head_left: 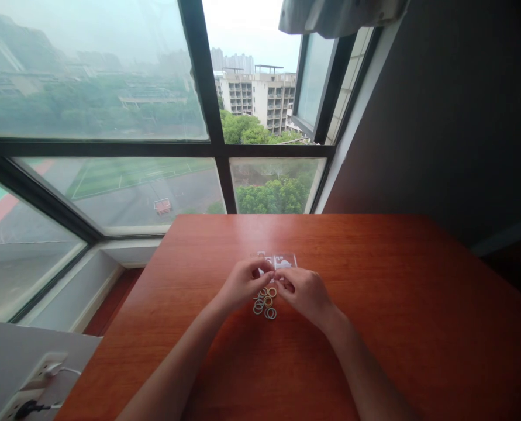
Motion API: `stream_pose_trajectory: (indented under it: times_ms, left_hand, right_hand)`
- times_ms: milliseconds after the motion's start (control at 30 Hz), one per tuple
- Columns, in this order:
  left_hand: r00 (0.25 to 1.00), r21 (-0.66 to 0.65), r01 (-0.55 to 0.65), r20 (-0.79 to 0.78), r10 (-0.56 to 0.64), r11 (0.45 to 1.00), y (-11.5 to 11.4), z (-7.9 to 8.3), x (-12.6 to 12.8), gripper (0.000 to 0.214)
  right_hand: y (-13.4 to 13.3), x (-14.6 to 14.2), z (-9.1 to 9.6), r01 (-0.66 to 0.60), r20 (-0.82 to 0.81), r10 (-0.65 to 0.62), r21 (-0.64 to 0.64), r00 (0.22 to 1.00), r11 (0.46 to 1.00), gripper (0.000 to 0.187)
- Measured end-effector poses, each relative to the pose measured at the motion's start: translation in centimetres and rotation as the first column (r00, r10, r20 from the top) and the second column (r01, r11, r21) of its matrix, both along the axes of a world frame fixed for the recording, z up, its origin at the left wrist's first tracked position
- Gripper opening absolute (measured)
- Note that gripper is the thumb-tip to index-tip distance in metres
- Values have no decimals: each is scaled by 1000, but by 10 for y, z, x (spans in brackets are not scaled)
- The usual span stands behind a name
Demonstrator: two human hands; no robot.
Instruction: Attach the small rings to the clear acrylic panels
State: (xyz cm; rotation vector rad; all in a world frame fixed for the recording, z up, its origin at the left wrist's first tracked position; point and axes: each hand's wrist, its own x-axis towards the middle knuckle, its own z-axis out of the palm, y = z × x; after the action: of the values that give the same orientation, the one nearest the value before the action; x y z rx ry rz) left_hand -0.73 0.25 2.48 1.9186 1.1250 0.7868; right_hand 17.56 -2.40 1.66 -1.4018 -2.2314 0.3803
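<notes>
Both my hands meet over the middle of a reddish-brown wooden table (374, 280). My left hand (242, 283) and my right hand (306, 292) have their fingertips pinched together, closed on something small between them that I cannot make out. Under and between the hands lies a small heap of several little rings (265, 303) in pale, yellow and dark colours. Just beyond the fingertips sits a small clear plastic box (282, 259) on the table.
A large window with dark frames (211, 117) rises behind the table's far edge. A dark wall (440, 117) stands to the right. At the lower left, a white power strip (36, 380) with a plugged cable lies on a grey ledge.
</notes>
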Motion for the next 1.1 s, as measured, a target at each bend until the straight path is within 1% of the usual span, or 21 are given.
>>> stream_pose_trajectory:
  times_ms: [67, 133, 167, 233, 300, 367, 500, 633, 833, 1000, 1100]
  left_hand:
    - [1000, -17, 6, 12, -5, 1000, 0, -2, 1, 16]
    - [1000, -6, -6, 12, 6, 1000, 1, -4, 1, 15]
    - [1000, 17, -25, 6, 25, 1000, 1, -5, 1, 14]
    - [995, 103, -93, -25, 96, 990, 3, -8, -1, 12]
    - [981, 210, -160, -74, 179, 965, 5, -11, -5, 11]
    - [963, 284, -198, -121, 240, 938, 9, -14, -9, 11]
    - [941, 329, -236, -159, 300, 914, 18, -18, -13, 13]
    - [938, 333, -230, -173, 299, 914, 24, -22, -11, 15]
    - [935, 322, -196, -222, 275, 926, 27, -26, -10, 14]
    - [922, 326, -182, -271, 276, 928, 27, -25, -8, 15]
    - [916, 347, -193, -273, 296, 918, 26, -23, -9, 15]
  right_hand:
    - [0, 0, 0, -1, 26, 1, -2, 1000, 1000, 18]
    - [0, 0, 0, 3, 38, -3, -10, 999, 1000, 18]
    - [1, 0, 0, 8, 40, -7, -16, 999, 1000, 18]
    - [1, 1, 1, 23, 46, -22, -30, 999, 999, 16]
    - [1, 1, 1, 33, 56, -30, -49, 998, 998, 14]
    - [1, 1, 2, 40, 72, -35, -70, 997, 997, 13]
    - [1, -1, 2, 29, 113, -17, -108, 993, 994, 10]
    - [0, -3, 4, 8, 133, 10, -131, 991, 991, 11]
    - [0, -3, 5, 17, 143, 0, -115, 990, 993, 11]
    - [0, -3, 5, 13, 137, 3, -121, 991, 993, 11]
    - [-1, -3, 5, 14, 135, 3, -125, 991, 992, 11]
